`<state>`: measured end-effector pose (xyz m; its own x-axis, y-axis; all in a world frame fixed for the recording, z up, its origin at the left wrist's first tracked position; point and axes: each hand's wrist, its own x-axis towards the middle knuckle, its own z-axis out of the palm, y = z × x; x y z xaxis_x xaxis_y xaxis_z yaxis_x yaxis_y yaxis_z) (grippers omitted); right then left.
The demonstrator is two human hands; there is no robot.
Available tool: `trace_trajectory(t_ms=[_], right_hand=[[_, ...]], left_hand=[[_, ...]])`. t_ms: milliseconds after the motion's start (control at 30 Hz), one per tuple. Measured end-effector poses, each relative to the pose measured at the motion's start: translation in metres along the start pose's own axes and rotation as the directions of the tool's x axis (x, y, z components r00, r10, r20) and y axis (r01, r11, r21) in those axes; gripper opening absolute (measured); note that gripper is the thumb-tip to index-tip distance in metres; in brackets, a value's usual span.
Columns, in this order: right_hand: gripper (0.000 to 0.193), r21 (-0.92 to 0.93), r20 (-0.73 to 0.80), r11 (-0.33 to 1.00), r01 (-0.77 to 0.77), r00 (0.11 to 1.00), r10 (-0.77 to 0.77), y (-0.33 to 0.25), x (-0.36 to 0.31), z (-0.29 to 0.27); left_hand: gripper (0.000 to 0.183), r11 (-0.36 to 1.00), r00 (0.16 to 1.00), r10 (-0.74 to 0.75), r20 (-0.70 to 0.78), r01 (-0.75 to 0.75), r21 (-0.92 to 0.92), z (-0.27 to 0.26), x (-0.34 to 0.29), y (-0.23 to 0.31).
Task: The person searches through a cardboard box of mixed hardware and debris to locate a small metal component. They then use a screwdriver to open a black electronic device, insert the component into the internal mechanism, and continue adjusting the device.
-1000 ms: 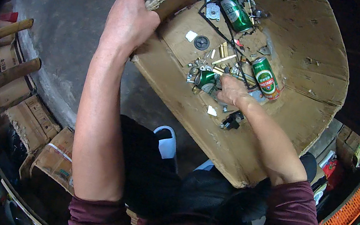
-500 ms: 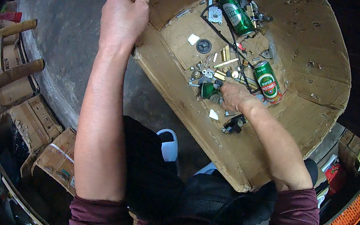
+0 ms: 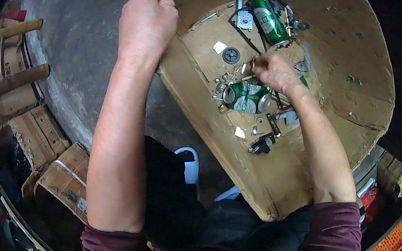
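My left hand [image 3: 149, 24] is closed on the torn upper edge of a cardboard box [image 3: 219, 144] that tilts towards me. Inside the box, my right hand [image 3: 278, 74] reaches down among small metal parts [image 3: 225, 83], its fingers curled together and slightly blurred. Whatever it may pinch is hidden. Just below it lies a dented green drink can [image 3: 247, 98]. Another green can [image 3: 267, 19] rests further up, and a third [image 3: 302, 80] is mostly covered by my right wrist. A black round cap [image 3: 231, 55] sits left of my right fingers.
A black strip [image 3: 247, 38], a flat metal plate [image 3: 244, 20] and a black part [image 3: 262, 143] lie in the box. Cardboard cartons [image 3: 64, 177] and wooden legs [image 3: 14, 81] stand at the left. An orange plastic basket [image 3: 386, 249] is at the right.
My right hand has moved up and away from the dented can, which now shows fully. The box and my left hand have shifted slightly to the right.
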<state>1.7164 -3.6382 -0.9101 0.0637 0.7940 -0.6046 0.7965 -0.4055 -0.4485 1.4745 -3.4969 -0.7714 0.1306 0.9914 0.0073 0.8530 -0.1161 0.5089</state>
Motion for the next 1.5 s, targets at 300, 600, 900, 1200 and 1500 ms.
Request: trace_trajectory(t_ms=[300,600,900,1200,1500], right_hand=[[0.078,-0.128,-0.508,0.966,-0.226,0.851,0.132,0.018,0.083,-0.017],[0.071,0.038,-0.217,0.999,-0.020,0.976,0.028,-0.033,0.063,0.024],[0.087,0.046,-0.205,0.981,0.190,0.963,-0.176,-0.084,0.035,0.086],[0.050,0.195,-0.388,0.913,0.358,0.883,-0.263,-0.050,0.024,0.075],[0.037,-0.207,-0.536,0.963,-0.174,0.843,0.037,0.084,0.016,0.020]], left_hand=[[0.030,0.999,1.000,-0.026,0.010,0.026,-0.024,-0.001,-0.005,0.009],[0.029,0.999,0.999,-0.025,0.024,0.025,0.021,0.000,0.000,0.013],[0.027,0.999,0.999,0.036,0.005,-0.036,0.001,0.000,-0.002,0.011],[0.029,0.999,0.999,0.036,0.037,-0.036,0.011,0.002,0.000,0.008],[0.031,0.998,0.997,0.059,0.044,-0.060,0.019,0.003,0.001,0.004]])
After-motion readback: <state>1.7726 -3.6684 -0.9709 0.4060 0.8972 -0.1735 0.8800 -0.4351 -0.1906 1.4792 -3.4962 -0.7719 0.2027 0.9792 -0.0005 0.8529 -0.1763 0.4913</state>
